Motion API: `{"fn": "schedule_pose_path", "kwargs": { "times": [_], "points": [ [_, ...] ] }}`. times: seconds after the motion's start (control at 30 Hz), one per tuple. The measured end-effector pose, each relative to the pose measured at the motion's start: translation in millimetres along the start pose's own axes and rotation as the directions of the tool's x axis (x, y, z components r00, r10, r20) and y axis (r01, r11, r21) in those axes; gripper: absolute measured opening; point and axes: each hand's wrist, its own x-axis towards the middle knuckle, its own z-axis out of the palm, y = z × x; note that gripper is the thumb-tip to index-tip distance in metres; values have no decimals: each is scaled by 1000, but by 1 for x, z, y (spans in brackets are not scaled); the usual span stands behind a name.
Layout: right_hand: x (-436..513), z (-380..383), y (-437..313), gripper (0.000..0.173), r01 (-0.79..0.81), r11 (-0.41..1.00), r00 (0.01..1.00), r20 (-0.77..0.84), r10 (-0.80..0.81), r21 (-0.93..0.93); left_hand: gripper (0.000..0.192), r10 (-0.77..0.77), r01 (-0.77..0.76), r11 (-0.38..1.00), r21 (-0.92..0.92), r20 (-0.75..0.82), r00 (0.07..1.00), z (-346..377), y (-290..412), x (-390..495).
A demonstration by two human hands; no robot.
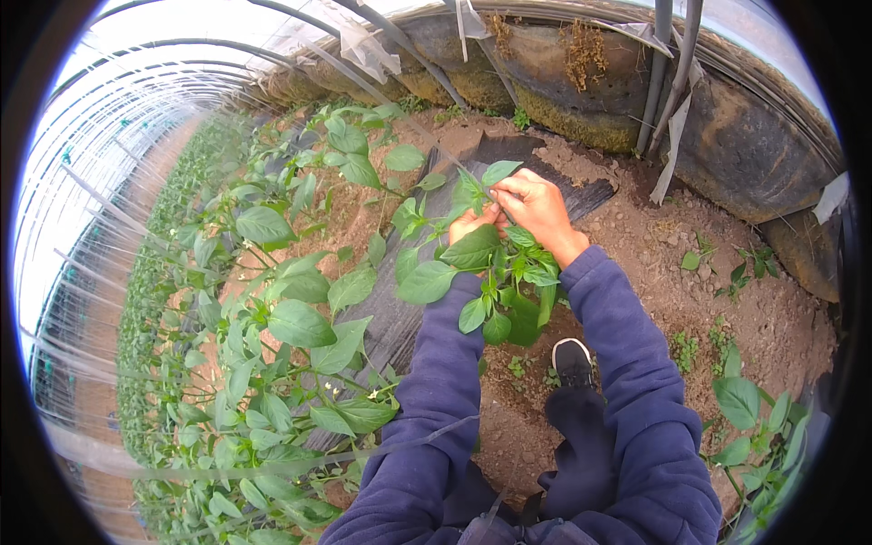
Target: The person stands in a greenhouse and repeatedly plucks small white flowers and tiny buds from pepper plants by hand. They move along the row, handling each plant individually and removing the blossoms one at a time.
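Note:
A leafy pepper plant (470, 248) stands before me, and both my hands are at its upper shoots. My right hand (543, 210) reaches in from the right, thumb and forefinger pinched together at a shoot. Close below it, my left hand (475, 223) has its fingers closed at the same spot, partly behind leaves. What exactly lies between the fingertips is too small and covered to tell. A pale plastic strip (409, 122) slants down from the upper left to the foliage beside my hands.
Black mulch film (398, 293) covers the bed under the plants. Dense pepper rows (286, 327) fill the left. Metal poles (659, 82) rise by the low greenhouse wall (579, 82). Another strip (272, 470) crosses the lower left. My shoe (572, 361) stands on soil near small weeds.

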Motion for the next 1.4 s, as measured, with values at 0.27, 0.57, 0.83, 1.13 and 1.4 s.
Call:
{"fn": "schedule_pose_path", "kwargs": {
  "times": [0.27, 0.57, 0.83, 1.13, 1.4],
  "points": [
    [-1, 9, 10, 18, -72, 984, 997, 53, 64, 165, 14, 9, -5, 998, 55, -88, 996, 15, 6, -8],
    [-3, 3, 8, 22, -9, 979, 994, 110, -14, 202, 20, 2, 4, 998, 56, -93, 996, 11, 4, -8],
    [-3, 5, 10, 23, -11, 979, 995, 99, -10, 204, 21, 44, -42, 998, 38, -53, 998, 11, 1, -7],
    [-5, 2, 13, 17, -547, 558, 837, 416, 356, 624, 15, -10, 12, 999, 33, -78, 997, 5, -1, -3],
    [-1, -4, 10, 17, -160, 982, 966, 219, 136, 96, 16, 76, -69, 996, 62, -119, 990, 12, -2, -6]
  ]
}}
